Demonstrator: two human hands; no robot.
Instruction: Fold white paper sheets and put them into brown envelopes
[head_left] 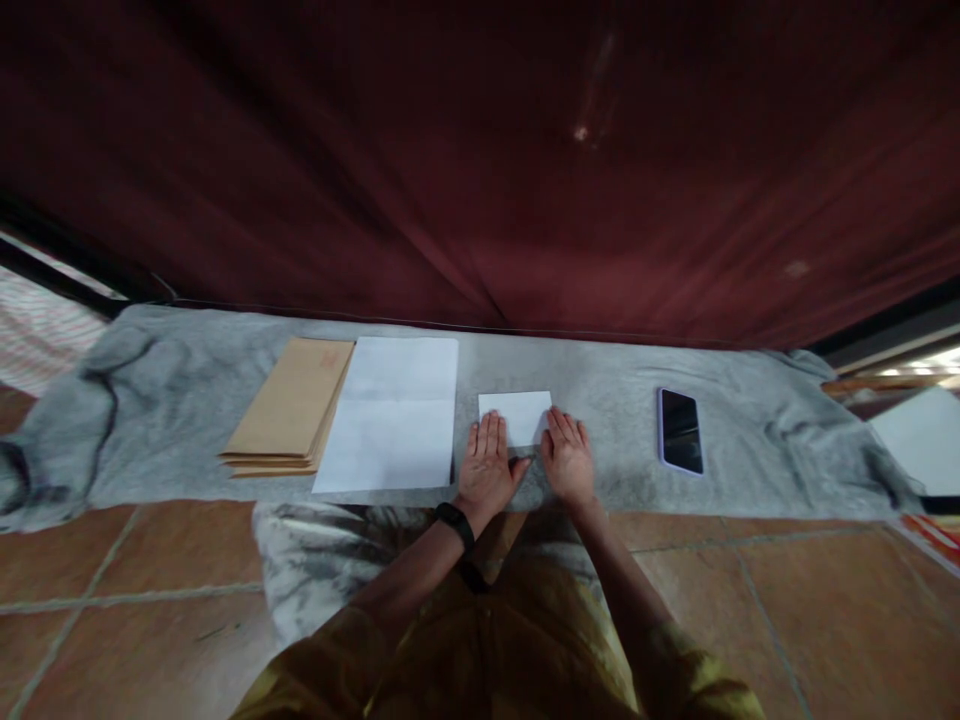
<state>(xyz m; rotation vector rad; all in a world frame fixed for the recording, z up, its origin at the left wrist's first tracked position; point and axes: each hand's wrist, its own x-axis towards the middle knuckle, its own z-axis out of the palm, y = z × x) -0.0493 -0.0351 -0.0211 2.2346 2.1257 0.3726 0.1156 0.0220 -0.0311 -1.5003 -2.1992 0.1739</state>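
A small folded white paper [516,415] lies on a grey cloth [607,390] spread over the floor. My left hand [486,470] rests flat on the paper's near left corner, fingers stretched out and together. My right hand [568,462] lies flat on its near right corner, fingers slightly spread. Both thumbs point inward toward each other along the paper's near edge. A black band sits on my left wrist [454,522].
Left of the hands lie a larger white sheet [394,412] and a stack of brown envelopes [292,405]. A phone [680,430] with a dark screen lies to the right. A dark red curtain [480,160] hangs behind the cloth. Tiled floor [120,580] runs in front.
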